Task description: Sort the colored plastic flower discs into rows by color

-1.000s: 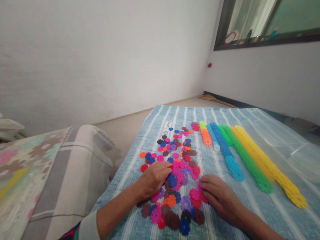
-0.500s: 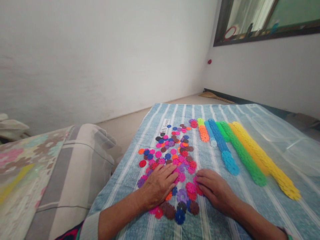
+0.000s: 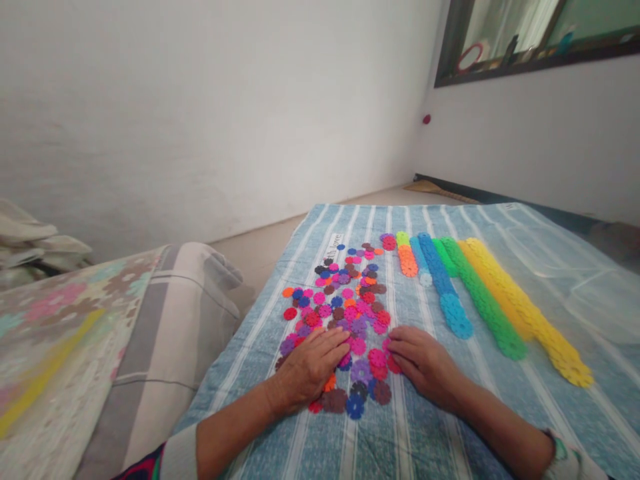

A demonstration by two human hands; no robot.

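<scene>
Many small flower-shaped plastic discs (image 3: pixel 361 372) in pink, red, purple, blue, brown, orange and black lie scattered on a blue-and-white striped cloth (image 3: pixel 435 427). My left hand (image 3: pixel 313 363) rests over the near left part of this spread, fingers stretched out, covering some discs. To the right, my right hand (image 3: pixel 425 363) lies at the spread's edge, its fingertips on a pink disc (image 3: pixel 386 345) and a red disc (image 3: pixel 395 365). Its fingers are extended side by side, and I see nothing lifted in either hand.
Overlapping rows of discs lie to the right: orange (image 3: pixel 408 262), blue (image 3: pixel 437 267), green (image 3: pixel 483 307) and yellow (image 3: pixel 540 323). Beyond them is a clear plastic bag (image 3: pixel 595 287). A surface with a floral cover (image 3: pixel 65 307) stands at the left.
The view has shifted slightly, so the table sits a little higher and the left surface further right. Both hands stay almost where they were among the discs.
</scene>
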